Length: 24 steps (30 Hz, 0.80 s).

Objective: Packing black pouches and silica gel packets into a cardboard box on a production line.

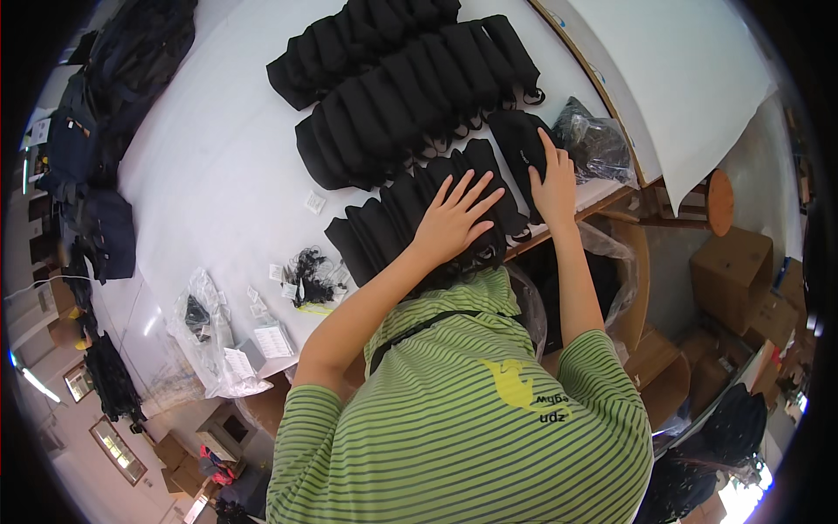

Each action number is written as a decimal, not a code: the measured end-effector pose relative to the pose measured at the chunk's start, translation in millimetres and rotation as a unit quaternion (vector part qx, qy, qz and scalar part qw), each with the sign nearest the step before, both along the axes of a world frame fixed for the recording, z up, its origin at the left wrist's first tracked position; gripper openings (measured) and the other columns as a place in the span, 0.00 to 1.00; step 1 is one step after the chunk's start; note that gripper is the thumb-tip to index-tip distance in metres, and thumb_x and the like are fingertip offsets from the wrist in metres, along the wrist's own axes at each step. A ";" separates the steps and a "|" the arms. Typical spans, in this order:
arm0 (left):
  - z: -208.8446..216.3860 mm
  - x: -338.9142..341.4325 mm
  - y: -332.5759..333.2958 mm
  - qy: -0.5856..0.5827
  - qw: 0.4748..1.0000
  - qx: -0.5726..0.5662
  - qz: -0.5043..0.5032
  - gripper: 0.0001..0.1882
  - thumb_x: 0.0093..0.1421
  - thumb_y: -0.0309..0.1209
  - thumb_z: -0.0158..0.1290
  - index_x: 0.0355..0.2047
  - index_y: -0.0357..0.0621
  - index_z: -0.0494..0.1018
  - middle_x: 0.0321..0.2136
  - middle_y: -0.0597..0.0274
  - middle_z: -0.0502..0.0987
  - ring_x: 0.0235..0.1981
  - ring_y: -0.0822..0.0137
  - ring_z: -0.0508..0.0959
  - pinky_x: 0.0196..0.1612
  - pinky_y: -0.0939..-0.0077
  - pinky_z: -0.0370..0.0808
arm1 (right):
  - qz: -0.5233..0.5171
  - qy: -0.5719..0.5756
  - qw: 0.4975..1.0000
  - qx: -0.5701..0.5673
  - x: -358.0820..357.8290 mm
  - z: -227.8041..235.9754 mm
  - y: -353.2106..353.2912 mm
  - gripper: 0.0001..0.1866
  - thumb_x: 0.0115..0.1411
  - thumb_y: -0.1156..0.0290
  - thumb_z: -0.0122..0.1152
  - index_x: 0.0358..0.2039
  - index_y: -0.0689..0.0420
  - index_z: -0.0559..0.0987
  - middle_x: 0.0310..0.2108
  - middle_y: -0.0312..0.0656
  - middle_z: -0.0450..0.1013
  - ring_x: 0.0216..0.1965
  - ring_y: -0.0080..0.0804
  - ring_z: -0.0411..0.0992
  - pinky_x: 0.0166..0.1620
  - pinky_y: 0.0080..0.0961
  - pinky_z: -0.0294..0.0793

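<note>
A striped shirt (471,410) lies nearest; beyond, the wide-spread left hand (449,225) rests on the near black row (377,231), the parted right hand (555,188) on a single bundle (513,140) rightward: apparently aligning, calling for gentle sideways pressure.

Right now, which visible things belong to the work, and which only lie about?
Apparently in the job:
nearest row of black cloth items, under left hand
single black item, by right hand
two rows behind

Apparently lying about:
cardboard box, right
dark heap, far left

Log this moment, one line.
left hand: spread on front row of black fabric pieces | right hand: touching separate black fabric piece | nearby: crumpled clear plastic bag
</note>
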State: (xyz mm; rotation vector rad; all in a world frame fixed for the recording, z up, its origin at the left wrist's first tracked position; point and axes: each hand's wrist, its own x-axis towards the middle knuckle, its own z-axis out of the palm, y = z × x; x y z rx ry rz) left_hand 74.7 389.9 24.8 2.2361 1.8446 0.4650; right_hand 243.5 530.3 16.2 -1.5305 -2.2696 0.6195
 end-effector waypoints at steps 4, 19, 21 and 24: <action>-2.4 -1.3 0.5 0.004 1.000 -0.006 0.003 0.31 0.62 0.47 0.48 0.65 0.62 0.56 0.66 0.65 0.53 0.66 0.57 0.54 0.66 0.55 0.50 | 0.006 0.217 0.972 -0.092 15.1 3.0 16.7 0.27 0.57 0.77 0.58 0.58 0.50 0.68 0.41 0.51 0.75 0.43 0.39 0.74 0.47 0.30 0.72; 50.5 -49.7 -68.5 -0.192 0.938 0.075 0.278 0.28 0.62 0.37 0.51 0.61 0.44 0.60 0.63 0.51 0.57 0.63 0.50 0.57 0.63 0.57 0.52 | 0.044 0.252 0.910 -0.328 25.9 -43.0 -2.2 0.20 0.65 0.67 0.48 0.56 0.55 0.72 0.57 0.42 0.68 0.57 0.33 0.66 0.59 0.23 0.59; 30.7 -64.2 -111.2 -0.198 0.847 0.137 0.474 0.32 0.60 0.35 0.54 0.61 0.39 0.57 0.60 0.46 0.59 0.60 0.50 0.60 0.61 0.60 0.55 | 0.002 0.269 0.878 -0.396 19.6 -26.2 -3.5 0.24 0.63 0.66 0.53 0.60 0.56 0.68 0.59 0.45 0.65 0.61 0.35 0.61 0.61 0.25 0.56; 7.0 -72.5 -163.9 -0.296 0.773 0.035 0.560 0.39 0.57 0.37 0.58 0.63 0.37 0.51 0.57 0.45 0.60 0.56 0.52 0.64 0.59 0.61 0.59 | 0.021 0.244 0.885 -0.396 13.3 -17.7 -9.1 0.34 0.59 0.64 0.60 0.64 0.55 0.60 0.63 0.49 0.58 0.64 0.38 0.56 0.63 0.27 0.54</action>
